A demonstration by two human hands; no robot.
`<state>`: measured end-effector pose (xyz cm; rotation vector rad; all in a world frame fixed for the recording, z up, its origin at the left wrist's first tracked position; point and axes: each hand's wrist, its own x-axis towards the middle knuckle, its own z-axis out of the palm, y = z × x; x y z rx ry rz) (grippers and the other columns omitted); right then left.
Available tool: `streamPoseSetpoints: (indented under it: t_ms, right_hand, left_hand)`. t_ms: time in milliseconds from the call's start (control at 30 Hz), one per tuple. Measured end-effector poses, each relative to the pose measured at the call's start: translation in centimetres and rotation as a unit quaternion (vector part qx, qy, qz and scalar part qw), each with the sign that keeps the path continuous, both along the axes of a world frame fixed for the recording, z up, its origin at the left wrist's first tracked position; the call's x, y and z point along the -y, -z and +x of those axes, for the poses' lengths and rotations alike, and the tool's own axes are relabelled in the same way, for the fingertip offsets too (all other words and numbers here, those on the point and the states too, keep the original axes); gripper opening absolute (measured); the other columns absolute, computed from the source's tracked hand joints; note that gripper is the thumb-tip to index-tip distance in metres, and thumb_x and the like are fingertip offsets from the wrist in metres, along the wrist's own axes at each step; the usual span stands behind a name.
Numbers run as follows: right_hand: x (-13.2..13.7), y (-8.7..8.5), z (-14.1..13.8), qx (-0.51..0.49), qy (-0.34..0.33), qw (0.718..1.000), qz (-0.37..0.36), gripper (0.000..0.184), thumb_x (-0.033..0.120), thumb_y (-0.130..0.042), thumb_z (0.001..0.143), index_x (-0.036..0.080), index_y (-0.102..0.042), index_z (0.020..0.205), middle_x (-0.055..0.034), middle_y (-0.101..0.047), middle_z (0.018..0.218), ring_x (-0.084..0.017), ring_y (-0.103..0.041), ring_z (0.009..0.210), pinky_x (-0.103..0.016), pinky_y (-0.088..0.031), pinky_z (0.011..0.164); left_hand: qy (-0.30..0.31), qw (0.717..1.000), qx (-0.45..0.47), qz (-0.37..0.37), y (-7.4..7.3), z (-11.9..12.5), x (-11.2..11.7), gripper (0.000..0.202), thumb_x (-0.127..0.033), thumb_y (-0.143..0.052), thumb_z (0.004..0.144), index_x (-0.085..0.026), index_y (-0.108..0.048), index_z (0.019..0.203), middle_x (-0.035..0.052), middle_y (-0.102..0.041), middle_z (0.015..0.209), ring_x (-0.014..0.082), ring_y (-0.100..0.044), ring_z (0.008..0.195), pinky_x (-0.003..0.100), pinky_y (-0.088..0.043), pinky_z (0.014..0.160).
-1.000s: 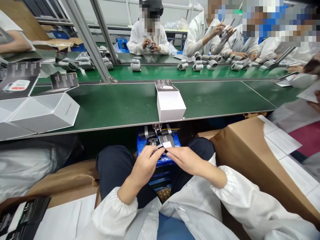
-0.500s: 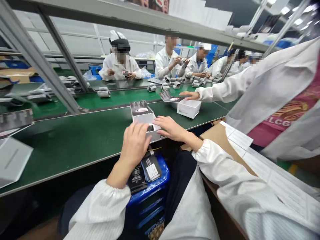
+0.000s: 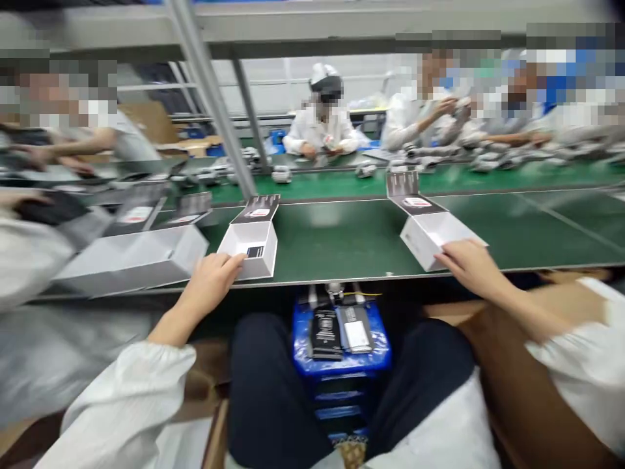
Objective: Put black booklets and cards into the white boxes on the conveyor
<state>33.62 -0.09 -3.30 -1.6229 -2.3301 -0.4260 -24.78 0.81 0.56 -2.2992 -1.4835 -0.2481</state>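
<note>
My left hand (image 3: pixel 211 283) is at the near left corner of an open white box (image 3: pixel 256 267), its fingers closed over the rim. A small dark card (image 3: pixel 254 252) lies inside that box, and its printed black lid (image 3: pixel 256 210) is folded back. Farther right, my right hand (image 3: pixel 471 266) grips the near rim of a second open white box (image 3: pixel 424 244). This box's printed lid (image 3: pixel 415 200) also lies back, away from me. The inside of the second box shows plain white where I can see it.
Other open white boxes (image 3: pixel 141 257) stand on the green bench at left, beside a co-worker's sleeve (image 3: pixel 29 254). Below the bench edge, a blue stool-like stack (image 3: pixel 303 348) carries dark printed packets (image 3: pixel 326 335). A metal post (image 3: pixel 209 98) rises behind. Co-workers sit across the line.
My view has swung left. My hands, close together at one box before, are now far apart, each at its own box. The co-worker's arm at right has left view.
</note>
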Motion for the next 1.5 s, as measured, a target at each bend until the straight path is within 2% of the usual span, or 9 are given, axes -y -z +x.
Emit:
streamPoseSetpoints:
  t_ms: [167,333,500,600,667,800,1033,1367,1500]
  right_hand:
    - [1.5,-0.8,-10.7,-0.009,-0.103,0.995,0.011,0.039,0.038,-0.041,0.103,0.020,-0.055,0.071,-0.0059,-0.062,0.070,-0.022,-0.058,0.068,-0.033,-0.034,0.065]
    - [1.7,-3.3,-17.9,-0.050,-0.127,0.990,0.047,0.023,0.036,-0.056,0.099,0.016,-0.064,0.093,-0.0099,-0.068,0.087,-0.024,-0.063,0.079,-0.032,-0.043,0.069]
    - [4.5,-1.1,-19.2,-0.158,-0.202,0.959,0.117,0.019,0.025,-0.055,0.099,0.014,-0.065,0.112,-0.0141,-0.067,0.112,-0.026,-0.059,0.107,-0.040,-0.046,0.093]
    - [7.5,4.0,-19.0,-0.081,-0.211,0.974,-0.012,0.015,0.026,-0.060,0.097,0.015,-0.070,0.100,-0.0113,-0.070,0.102,-0.025,-0.062,0.099,-0.039,-0.048,0.090]
    - [8.9,7.8,-18.7,0.000,-0.182,0.978,-0.102,0.018,0.026,-0.067,0.092,0.013,-0.070,0.104,-0.0143,-0.070,0.111,-0.029,-0.062,0.107,-0.043,-0.048,0.094]
    - [9.9,11.8,-18.4,0.067,-0.167,0.970,-0.166,0.021,0.013,-0.059,0.095,0.012,-0.068,0.114,-0.0145,-0.068,0.119,-0.026,-0.061,0.113,-0.042,-0.042,0.105]
    - [9.3,10.7,-18.4,0.002,-0.131,0.965,-0.229,0.016,0.023,-0.062,0.096,0.014,-0.071,0.087,-0.0085,-0.070,0.089,-0.021,-0.064,0.087,-0.030,-0.047,0.083]
    - [9.6,6.3,-17.6,-0.184,-0.082,0.954,-0.225,0.025,0.030,-0.050,0.103,0.027,-0.072,0.114,-0.0037,-0.074,0.113,-0.022,-0.070,0.102,-0.029,-0.053,0.086]
    - [10.2,6.5,-17.7,-0.215,-0.083,0.949,-0.216,0.025,0.026,-0.052,0.102,0.025,-0.071,0.117,-0.0041,-0.073,0.116,-0.022,-0.070,0.105,-0.032,-0.055,0.091]
  left_hand:
    - [-0.149,0.986,-0.057,-0.058,-3.2,-10.3,2.3,0.037,-0.030,-0.037,0.097,-0.022,-0.058,0.126,0.0120,-0.068,0.109,0.0278,-0.059,0.105,0.049,-0.039,0.099]
    - [-0.166,0.986,-0.011,-0.015,-3.5,-13.0,2.6,0.047,-0.042,-0.030,0.099,-0.018,-0.060,0.126,0.0094,-0.068,0.112,0.0316,-0.059,0.110,0.069,-0.038,0.099]
    - [0.008,0.985,0.144,0.093,1.5,-3.0,5.9,0.047,-0.026,-0.040,0.095,-0.018,-0.047,0.140,0.0104,-0.056,0.136,0.0330,-0.047,0.132,0.061,-0.037,0.110]
    - [0.123,0.980,0.147,-0.048,8.0,7.0,9.2,0.047,-0.013,-0.042,0.088,-0.015,-0.052,0.135,0.0123,-0.059,0.135,0.0285,-0.048,0.133,0.048,-0.043,0.111]
    - [0.120,0.973,0.095,-0.174,12.5,12.4,10.4,0.062,-0.005,-0.045,0.080,-0.011,-0.047,0.141,0.0150,-0.046,0.151,0.0335,-0.036,0.143,0.050,-0.041,0.112]
    - [0.064,0.956,0.057,-0.279,17.8,16.7,10.4,0.067,0.005,-0.038,0.078,-0.011,-0.047,0.143,0.0167,-0.042,0.153,0.0335,-0.036,0.144,0.054,-0.041,0.111]
    - [0.100,0.964,0.082,-0.234,17.3,14.3,11.1,0.050,-0.002,-0.044,0.088,-0.023,-0.063,0.129,0.0113,-0.062,0.134,0.0291,-0.053,0.129,0.048,-0.046,0.106]
    - [0.127,0.956,0.191,-0.182,16.2,14.0,10.6,0.026,-0.007,-0.052,0.089,-0.020,-0.075,0.091,0.0064,-0.064,0.082,0.0217,-0.055,0.083,0.032,-0.052,0.072]
    - [0.124,0.953,0.210,-0.177,16.8,13.5,10.3,0.021,-0.007,-0.061,0.084,-0.021,-0.076,0.088,0.0073,-0.068,0.096,0.0217,-0.058,0.091,0.034,-0.053,0.080]
